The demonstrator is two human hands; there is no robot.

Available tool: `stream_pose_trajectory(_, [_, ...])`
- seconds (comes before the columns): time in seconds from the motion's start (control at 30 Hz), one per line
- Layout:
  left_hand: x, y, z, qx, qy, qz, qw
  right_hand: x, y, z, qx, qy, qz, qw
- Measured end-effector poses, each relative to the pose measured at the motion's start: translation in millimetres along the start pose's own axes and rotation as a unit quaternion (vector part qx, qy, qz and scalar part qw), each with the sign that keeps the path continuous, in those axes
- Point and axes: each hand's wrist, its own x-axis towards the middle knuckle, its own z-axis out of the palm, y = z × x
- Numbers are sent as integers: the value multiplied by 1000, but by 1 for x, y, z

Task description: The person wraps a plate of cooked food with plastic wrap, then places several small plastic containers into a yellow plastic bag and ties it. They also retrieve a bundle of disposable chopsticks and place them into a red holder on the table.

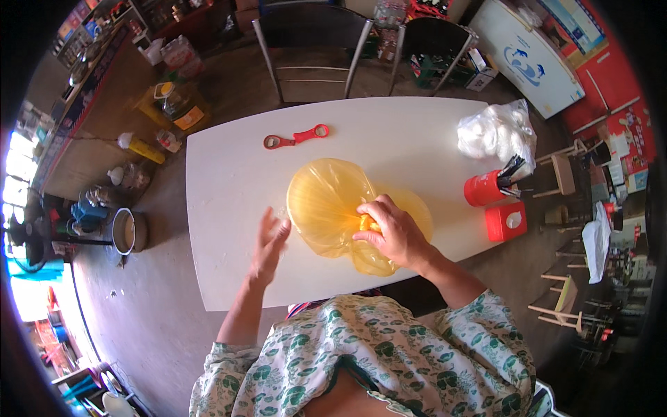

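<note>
A puffed-out, translucent yellow plastic bag (325, 200) lies on the white table (234, 182). My right hand (393, 229) grips its gathered, twisted middle, between a large bulging part on the left and a paler part on the right. My left hand (269, 245) is slightly blurred, fingers apart, just left of the bag and holding nothing. Beyond the bag lie two red objects with ring-like ends, joined or touching (296, 137); they look like bottle openers.
At the table's right end are a clear bag of white items (497, 130), a red holder with dark sticks (482, 188) and a red tissue box (505, 221). Black-backed chairs (312, 26) stand across the far edge. A metal pot (124, 231) is left of the table.
</note>
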Motion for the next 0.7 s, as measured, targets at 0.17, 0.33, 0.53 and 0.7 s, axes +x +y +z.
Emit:
stream_pose_trajectory(0.17, [0, -30, 20, -126, -142, -59, 980, 23, 0, -17, 91, -135, 69, 984])
stream_pose_trajectory(0.33, [7, -26, 33, -156, -157, -41, 974, 33, 9, -34, 253, -149, 132, 947])
stream_pose_trajectory(0.53, [18, -4, 54, -141, -184, -1, 973, 41, 29, -67, 355, -8, 161, 921])
stream_pose_trajectory(0.7, [24, -2, 67, -119, -201, 14, 972, 44, 60, -112, 431, 152, 210, 864])
